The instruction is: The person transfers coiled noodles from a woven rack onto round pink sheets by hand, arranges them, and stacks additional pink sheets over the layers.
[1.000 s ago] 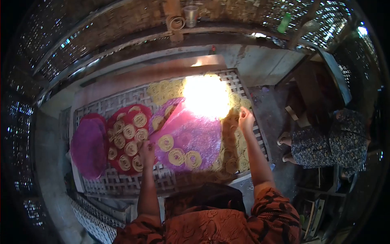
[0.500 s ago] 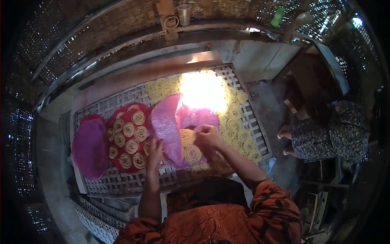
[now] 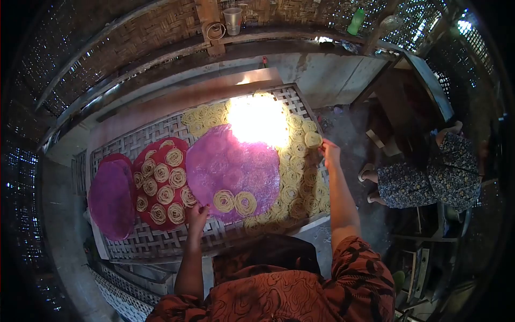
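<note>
At the right end of the woven bamboo rack, my right hand [image 3: 331,154] pinches a pale yellow noodle coil [image 3: 313,140], held a little above other coils. My left hand [image 3: 198,218] is closed at the lower left edge of a round purple sheet [image 3: 236,174], its fingertips on the rim. Two noodle coils [image 3: 235,203] lie on that sheet near its lower edge. To its left, a red round sheet [image 3: 154,185] carries several coils. Rows of coils [image 3: 292,188] cover the rack around the purple sheet's right side.
Another purple sheet [image 3: 111,198] lies folded or stacked at the left end of the woven rack [image 3: 147,244]. Bright sunlight hides part of the far coils. A person in a patterned garment [image 3: 429,177] is on the right. A cup [image 3: 233,21] stands on the wall ledge.
My right hand has moved right and outward with a coil, off the purple sheet. The sheet's lifted flap now lies flat, and my left hand stays by its edge.
</note>
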A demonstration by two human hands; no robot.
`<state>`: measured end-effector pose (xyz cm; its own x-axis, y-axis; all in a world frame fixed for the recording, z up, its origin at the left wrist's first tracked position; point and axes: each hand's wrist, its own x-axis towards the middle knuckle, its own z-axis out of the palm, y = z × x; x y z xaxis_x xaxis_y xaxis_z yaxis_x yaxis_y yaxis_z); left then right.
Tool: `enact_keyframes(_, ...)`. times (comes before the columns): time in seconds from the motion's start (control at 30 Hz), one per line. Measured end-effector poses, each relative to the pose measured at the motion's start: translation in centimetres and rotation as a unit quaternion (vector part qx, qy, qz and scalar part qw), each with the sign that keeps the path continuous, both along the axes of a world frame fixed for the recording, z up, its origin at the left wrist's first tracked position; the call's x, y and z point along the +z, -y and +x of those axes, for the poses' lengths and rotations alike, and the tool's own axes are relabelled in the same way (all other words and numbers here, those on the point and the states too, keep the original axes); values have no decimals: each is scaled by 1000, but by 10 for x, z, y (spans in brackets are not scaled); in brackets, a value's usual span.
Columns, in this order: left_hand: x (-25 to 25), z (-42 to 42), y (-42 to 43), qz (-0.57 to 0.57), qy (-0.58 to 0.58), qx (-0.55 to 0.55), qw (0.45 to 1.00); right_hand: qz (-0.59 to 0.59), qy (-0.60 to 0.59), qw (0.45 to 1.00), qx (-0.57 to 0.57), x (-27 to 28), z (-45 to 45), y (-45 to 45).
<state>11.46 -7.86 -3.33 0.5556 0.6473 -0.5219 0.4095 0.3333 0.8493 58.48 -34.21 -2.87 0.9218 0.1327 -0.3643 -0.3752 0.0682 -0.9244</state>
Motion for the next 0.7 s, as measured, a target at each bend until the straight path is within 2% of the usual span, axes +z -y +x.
enact_keyframes(0.03, 3, 1, -1, -7, 1, -14, 1000, -307, 150, 940, 6, -8, -8, -1)
enact_keyframes(0.07, 6, 3, 0, -6, 0, -16, 1000, -386, 315, 867, 23, -16, -17, -3)
enact_keyframes(0.1, 22, 12, 9, -59, 72, 6, 996, -450, 467, 760, 40, -23, -29, -7)
enact_keyframes(0.13, 37, 22, 19, -113, 143, 28, 983, -415, 336, 833, 147, 46, -78, -29)
enact_keyframes(0.2, 59, 50, 41, -103, 174, -6, 979, -157, 212, 894, 363, 70, -142, -51)
enact_keyframes(0.23, 69, 64, 51, -90, 207, -40, 973, -80, 87, 891, 438, 60, -173, -60)
enact_keyframes(0.3, 86, 88, 68, -134, 227, -44, 964, 23, -25, 857, 514, 119, -229, -71)
enact_keyframes(0.33, 90, 95, 74, -179, 247, -48, 951, 23, -25, 857, 514, 108, -228, -69)
enact_keyframes(0.4, 86, 94, 74, -162, 245, -51, 954, 7, 9, 882, 470, 72, -214, -62)
enact_keyframes(0.47, 59, 76, 64, -178, 225, 34, 957, -15, 46, 925, 376, 62, -179, -43)
enact_keyframes(0.5, 59, 65, 58, -179, 224, 35, 957, -11, 41, 942, 332, 59, -160, -29)
enact_keyframes(0.57, 61, 50, 49, -181, 243, 104, 947, -28, 82, 967, 241, 71, -126, -7)
enact_keyframes(0.6, 60, 48, 49, -184, 241, 105, 947, -25, 93, 970, 223, 68, -109, 4)
enact_keyframes(0.67, 59, 46, 48, -197, 261, 175, 929, -21, 104, 973, 205, 56, -81, 18)
enact_keyframes(0.7, 44, 43, 50, -195, 236, 189, 933, -21, 96, 979, 177, 50, -71, 22)
